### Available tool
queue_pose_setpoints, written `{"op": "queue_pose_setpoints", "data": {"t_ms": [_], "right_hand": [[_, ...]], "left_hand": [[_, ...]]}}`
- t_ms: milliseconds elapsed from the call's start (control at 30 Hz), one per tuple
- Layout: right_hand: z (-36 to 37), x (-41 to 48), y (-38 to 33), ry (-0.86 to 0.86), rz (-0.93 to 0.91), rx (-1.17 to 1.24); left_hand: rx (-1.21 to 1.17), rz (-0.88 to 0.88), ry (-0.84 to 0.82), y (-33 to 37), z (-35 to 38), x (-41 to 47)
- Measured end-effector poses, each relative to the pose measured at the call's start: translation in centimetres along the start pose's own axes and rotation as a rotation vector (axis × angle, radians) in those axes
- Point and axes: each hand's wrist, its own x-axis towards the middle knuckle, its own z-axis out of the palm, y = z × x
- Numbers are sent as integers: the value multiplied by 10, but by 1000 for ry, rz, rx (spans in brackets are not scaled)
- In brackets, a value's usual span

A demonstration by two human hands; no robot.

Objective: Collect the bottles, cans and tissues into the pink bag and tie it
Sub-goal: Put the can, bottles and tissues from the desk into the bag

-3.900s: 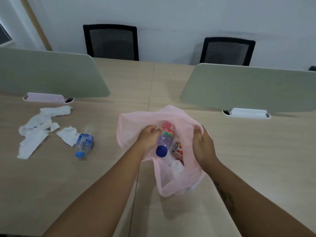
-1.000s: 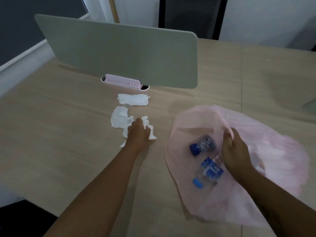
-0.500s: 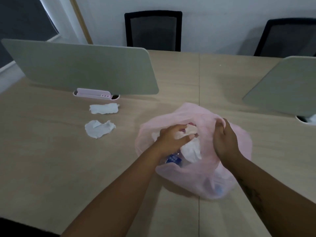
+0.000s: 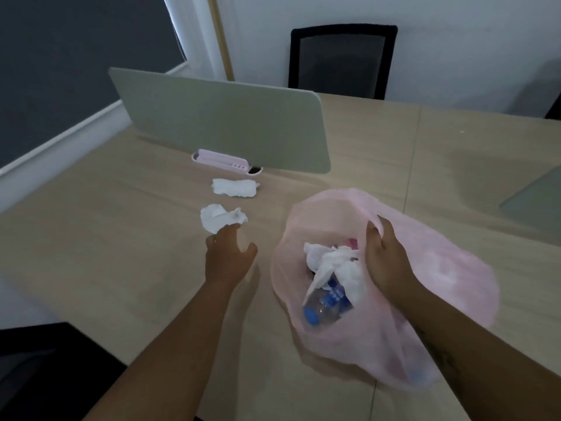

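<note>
Pink bag (image 4: 431, 268) lies at centre right of frame on table (image 4: 121, 238), mouth held open. Right hand (image 4: 384, 259) pinches bag's upper rim, fingers closed on plastic. Inside: crumpled tissues (image 4: 334, 262) over clear bottle (image 4: 326, 305) (blue cap, blue label). Left hand (image 4: 227, 256) spread wide, holding nothing, fingers just touching near tissue (image 4: 220, 220) left of bag. Far tissue (image 4: 233, 187) lies above it, near divider panel (image 4: 218, 126).
</note>
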Motion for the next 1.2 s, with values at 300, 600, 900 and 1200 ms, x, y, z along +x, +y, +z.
{"op": "queue_pose_setpoints", "data": {"t_ms": [300, 600, 900, 1200], "right_hand": [[72, 61, -7, 31, -4, -127], [84, 111, -8, 120, 79, -86], [86, 119, 17, 172, 157, -60], [57, 91, 18, 286, 196, -6]], "left_hand": [[307, -94, -267, -56, 31, 107], [261, 14, -196, -42, 60, 200], [325, 296, 15, -37, 86, 228], [-736, 118, -460, 83, 68, 121]]}}
